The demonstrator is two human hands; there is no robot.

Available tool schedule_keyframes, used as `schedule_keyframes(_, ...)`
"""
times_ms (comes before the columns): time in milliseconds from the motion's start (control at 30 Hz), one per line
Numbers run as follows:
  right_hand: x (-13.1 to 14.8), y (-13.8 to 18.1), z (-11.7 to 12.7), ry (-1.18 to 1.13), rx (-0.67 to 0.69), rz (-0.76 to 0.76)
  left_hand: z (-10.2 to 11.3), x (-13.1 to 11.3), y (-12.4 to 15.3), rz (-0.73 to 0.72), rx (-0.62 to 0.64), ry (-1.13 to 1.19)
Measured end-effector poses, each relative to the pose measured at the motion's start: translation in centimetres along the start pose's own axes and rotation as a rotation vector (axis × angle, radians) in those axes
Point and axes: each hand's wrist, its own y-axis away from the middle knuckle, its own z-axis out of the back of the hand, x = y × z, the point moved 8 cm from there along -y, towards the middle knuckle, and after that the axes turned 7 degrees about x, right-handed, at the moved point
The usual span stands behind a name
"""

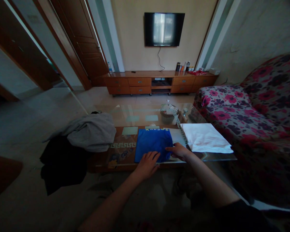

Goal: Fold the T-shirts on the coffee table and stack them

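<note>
A folded blue garment (152, 143) lies on the glass coffee table (125, 149) in front of me. My left hand (148, 162) rests flat on its near edge, fingers stretched forward. Close beside it, my right hand (180, 151) presses on the blue garment's near right corner, fingers pointing left. A folded white cloth (204, 138) lies just right of the blue one. A heap of grey clothing (90, 131) sits on the table's left end, with a dark garment (62, 162) hanging off the edge below it.
A floral sofa (256, 106) fills the right side. A small basket (168, 115) stands on the far part of the table. Beyond are a low wooden TV cabinet (159, 82), a wall television (164, 29) and wooden doors (82, 38) at left.
</note>
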Motion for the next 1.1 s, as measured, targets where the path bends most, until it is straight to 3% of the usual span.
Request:
schedule_keyframes(267, 0.7, 0.7, -2.3, -0.352, 0.151, 0.019, 0.5, 0.8, -1.9, 0.017, -0.142, 0.058)
schedule_keyframes(467, 1.9, 1.4, -3.7, -0.614, 0.159, 0.105, 1.0, 0.2, -2.4, 0.026, -0.195, 0.183)
schedule_keyframes(633, 1.6, 1.8, -4.2, -0.761, 0.196, 0.089, 1.8, 0.5, -3.3, 0.067, -0.266, 0.325)
schedule_keyframes(800, 2.2, 2.2, -4.6, -0.651, 0.180, 0.181, 2.3, 2.0, -3.7, 0.181, -0.367, 0.507)
schedule_keyframes(933, 2.5, 2.2, -5.2, -0.567, 0.128, 0.282, 2.2, 2.3, -3.9, 0.180, -0.389, 0.558)
schedule_keyframes(1100, 1.8, 1.7, -5.3, -0.579, 0.038, 0.300, 2.6, 2.5, -3.7, 0.188, -0.441, 0.592)
